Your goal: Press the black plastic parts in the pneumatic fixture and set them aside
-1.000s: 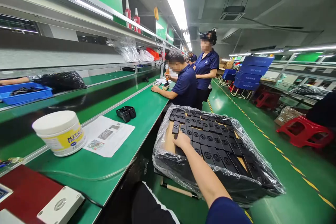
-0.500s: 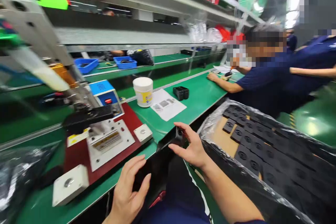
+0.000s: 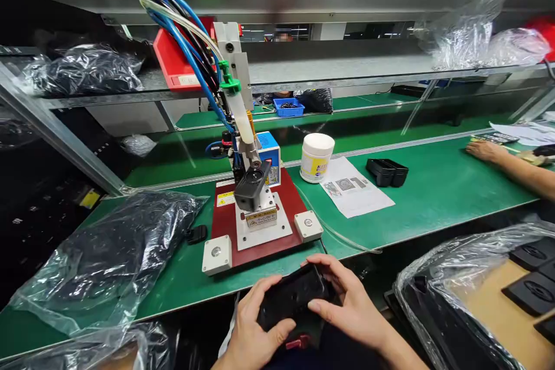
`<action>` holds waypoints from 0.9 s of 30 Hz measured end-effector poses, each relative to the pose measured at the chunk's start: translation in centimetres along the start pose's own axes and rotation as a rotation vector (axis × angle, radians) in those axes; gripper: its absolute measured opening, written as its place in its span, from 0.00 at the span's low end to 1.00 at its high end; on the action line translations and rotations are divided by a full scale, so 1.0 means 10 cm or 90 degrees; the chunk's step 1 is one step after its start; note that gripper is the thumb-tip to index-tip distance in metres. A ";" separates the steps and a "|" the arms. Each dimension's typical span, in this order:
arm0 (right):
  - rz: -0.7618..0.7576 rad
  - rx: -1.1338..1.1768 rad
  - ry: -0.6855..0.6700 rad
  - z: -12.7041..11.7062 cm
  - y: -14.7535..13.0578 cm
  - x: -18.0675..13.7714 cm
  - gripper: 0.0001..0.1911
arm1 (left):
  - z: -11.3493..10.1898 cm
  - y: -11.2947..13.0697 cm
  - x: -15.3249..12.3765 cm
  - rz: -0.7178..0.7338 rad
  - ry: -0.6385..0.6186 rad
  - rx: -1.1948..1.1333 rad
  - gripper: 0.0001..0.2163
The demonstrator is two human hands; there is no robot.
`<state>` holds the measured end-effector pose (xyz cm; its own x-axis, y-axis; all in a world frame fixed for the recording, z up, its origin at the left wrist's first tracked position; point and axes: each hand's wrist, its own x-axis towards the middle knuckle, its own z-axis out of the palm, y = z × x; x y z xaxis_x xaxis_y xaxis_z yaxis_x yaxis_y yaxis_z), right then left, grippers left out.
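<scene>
Between my two hands is a black plastic housing (image 3: 291, 296), its hollow side facing me, held low in front of the bench edge. My left hand (image 3: 255, 324) grips its left end, thumb on the near side. The right end is in my right hand (image 3: 347, 300), fingers over the top and thumb on the front. Just beyond stands a small bench press (image 3: 255, 214) on a dark red base, with another black part (image 3: 251, 185) under its head. White button boxes (image 3: 217, 254) sit at the base's front corners.
A bag of black parts (image 3: 143, 243) lies left of the press. To its right are a white tub (image 3: 317, 157), a printed sheet (image 3: 358, 188) and black parts (image 3: 387, 173). A plastic-lined box (image 3: 477, 295) is at lower right. A co-worker's hand (image 3: 488, 151) rests farther right.
The view has swung left toward the press. My left hand was open and apart from the housing; now both hands hold it, its hollow side showing.
</scene>
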<state>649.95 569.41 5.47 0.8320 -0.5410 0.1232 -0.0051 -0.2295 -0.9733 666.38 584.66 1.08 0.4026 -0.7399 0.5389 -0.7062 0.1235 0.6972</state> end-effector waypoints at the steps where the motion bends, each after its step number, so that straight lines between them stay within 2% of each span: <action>1: 0.003 -0.005 -0.002 0.00 0.01 0.00 0.28 | -0.01 0.00 0.00 0.005 0.005 0.003 0.26; 5: 0.012 -0.022 -0.001 -0.02 0.08 0.00 0.29 | -0.03 0.03 0.04 0.028 0.023 0.016 0.24; 11: 0.034 -0.072 -0.008 -0.03 0.13 -0.02 0.32 | -0.03 0.01 0.03 0.013 0.012 0.044 0.24; 27: 0.010 -0.153 0.006 -0.03 0.11 -0.02 0.33 | -0.06 -0.05 -0.05 -0.024 -0.027 0.079 0.24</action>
<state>649.58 568.98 4.45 0.8256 -0.5530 0.1120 -0.1502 -0.4067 -0.9011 666.88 585.38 0.72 0.4069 -0.7704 0.4909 -0.7584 0.0146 0.6516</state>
